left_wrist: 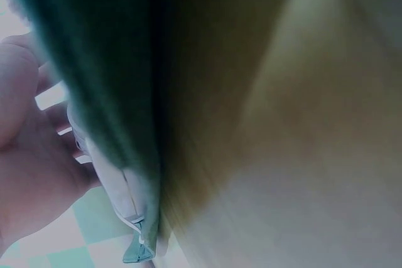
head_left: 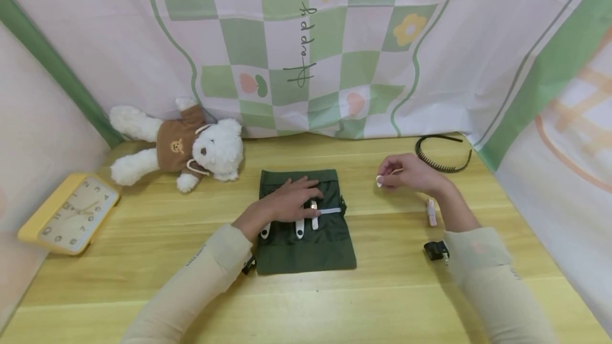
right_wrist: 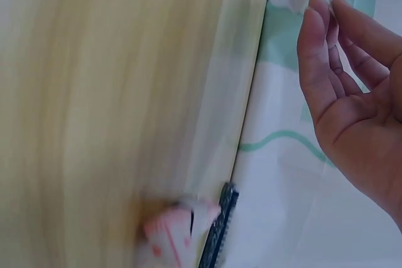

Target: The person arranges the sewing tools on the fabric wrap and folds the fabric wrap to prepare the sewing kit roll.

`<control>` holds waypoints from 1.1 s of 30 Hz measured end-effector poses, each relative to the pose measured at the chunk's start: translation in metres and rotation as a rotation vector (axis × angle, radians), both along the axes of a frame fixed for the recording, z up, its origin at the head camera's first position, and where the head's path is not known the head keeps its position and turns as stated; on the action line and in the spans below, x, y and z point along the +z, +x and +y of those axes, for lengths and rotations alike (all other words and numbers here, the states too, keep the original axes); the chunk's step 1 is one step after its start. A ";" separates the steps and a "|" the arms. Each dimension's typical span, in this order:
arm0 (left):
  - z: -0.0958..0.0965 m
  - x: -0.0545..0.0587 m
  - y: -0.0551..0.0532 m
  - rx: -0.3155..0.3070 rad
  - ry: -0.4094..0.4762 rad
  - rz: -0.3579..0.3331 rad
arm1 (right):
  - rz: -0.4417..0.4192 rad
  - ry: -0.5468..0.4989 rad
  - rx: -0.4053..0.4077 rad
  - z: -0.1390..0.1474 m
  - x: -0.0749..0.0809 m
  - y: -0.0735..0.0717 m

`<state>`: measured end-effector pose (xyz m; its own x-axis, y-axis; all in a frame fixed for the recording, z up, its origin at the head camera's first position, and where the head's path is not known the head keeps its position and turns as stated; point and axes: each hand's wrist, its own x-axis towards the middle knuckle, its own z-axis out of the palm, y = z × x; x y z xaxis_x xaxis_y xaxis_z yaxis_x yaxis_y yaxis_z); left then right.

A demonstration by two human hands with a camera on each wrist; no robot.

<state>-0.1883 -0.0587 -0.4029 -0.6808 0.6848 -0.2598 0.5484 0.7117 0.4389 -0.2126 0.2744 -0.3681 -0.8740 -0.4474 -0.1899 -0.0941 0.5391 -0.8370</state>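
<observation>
A dark green fabric tool pouch [head_left: 306, 259] lies unfolded on the table. My left hand [head_left: 292, 200] rests on it palm down, fingers spread toward its far side. Below that hand show the white ends of several slim tools, one with a black dot [head_left: 299, 229]; their other ends are hidden under the fingers. A pale strip [head_left: 330, 211] runs from the thumb to the pouch's right edge. To the right of the pouch, above the table, my right hand [head_left: 406, 173] pinches a small white piece [head_left: 380, 180] between thumb and fingertips. Its kind cannot be told, as the fingers cover most of it.
Right of the pouch lie a pink-and-white clip [head_left: 431, 212], a small black object [head_left: 436, 250] with a metal part and a black toothed headband [head_left: 444, 168]. At the left are a white teddy bear [head_left: 174, 145] and a yellow clock [head_left: 71, 214]. A curtain [head_left: 234, 41] hangs behind.
</observation>
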 end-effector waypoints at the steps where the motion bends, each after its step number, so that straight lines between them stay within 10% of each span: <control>1: 0.000 0.000 0.000 0.000 0.000 -0.002 | -0.005 -0.008 0.006 -0.003 0.000 -0.001; 33: 0.001 -0.002 -0.005 0.003 -0.001 -0.014 | 0.018 -0.080 0.191 -0.077 -0.010 -0.011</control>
<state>-0.1937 -0.0581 -0.4044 -0.6792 0.6824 -0.2701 0.5398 0.7138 0.4463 -0.2239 0.1977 -0.3784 -0.7744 -0.6186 -0.1326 -0.2036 0.4422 -0.8735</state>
